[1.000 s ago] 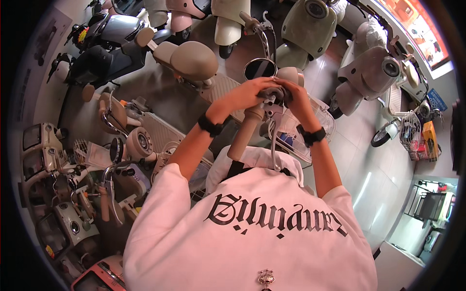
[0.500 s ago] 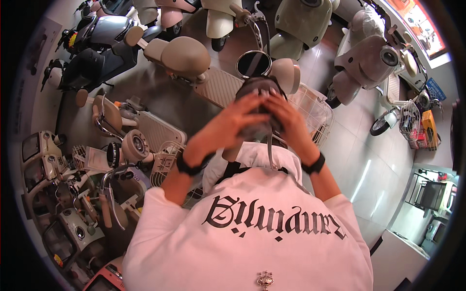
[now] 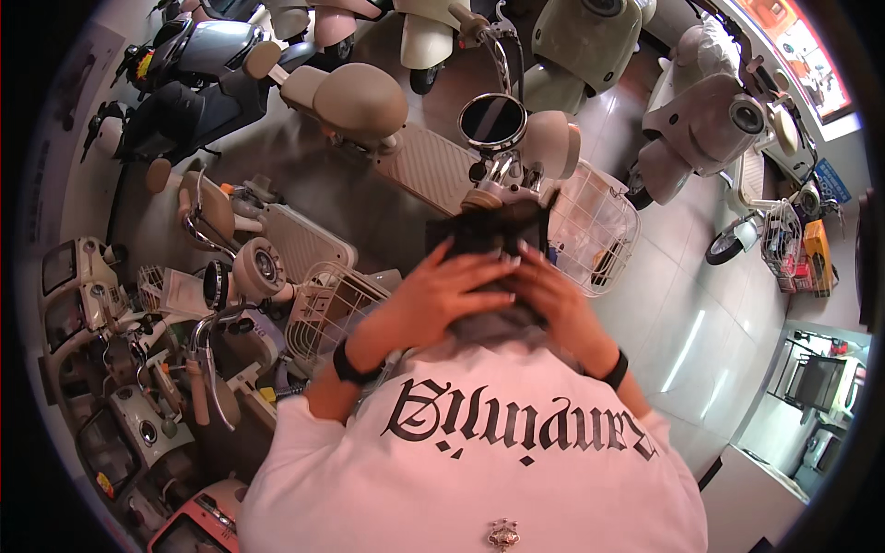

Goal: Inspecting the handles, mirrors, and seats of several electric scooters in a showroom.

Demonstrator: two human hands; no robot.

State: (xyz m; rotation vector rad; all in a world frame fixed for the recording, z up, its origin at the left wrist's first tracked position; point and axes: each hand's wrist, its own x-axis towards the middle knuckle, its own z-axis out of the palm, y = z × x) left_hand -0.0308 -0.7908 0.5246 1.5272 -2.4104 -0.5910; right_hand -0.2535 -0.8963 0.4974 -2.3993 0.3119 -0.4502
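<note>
Both hands are on a dark, blurred bundle (image 3: 475,230), possibly cloth, just in front of my white shirt (image 3: 544,479). My left hand (image 3: 447,295) has its fingers stretched across it from the left; my right hand (image 3: 558,304) holds it from the right, fingertips near the left ones. What exactly it is I cannot make out. Beyond it stand a scooter's round mirror (image 3: 491,120) and chrome handlebar stem (image 3: 505,169), with a beige seat (image 3: 359,101) and footboard (image 3: 419,161) behind. A white wire basket (image 3: 599,226) is beside my right hand.
Scooters crowd round me: a dark one (image 3: 184,120), a pale green one (image 3: 585,37), a grey one (image 3: 691,124) and beige ones (image 3: 258,276) at left. A second wire basket (image 3: 327,309) is left of my hands. Tiled floor (image 3: 682,304) shows at right.
Both hands have come down from the handlebar toward my chest with the dark bundle, which now covers the shirt's upper part. The mirror and stem above it are more exposed.
</note>
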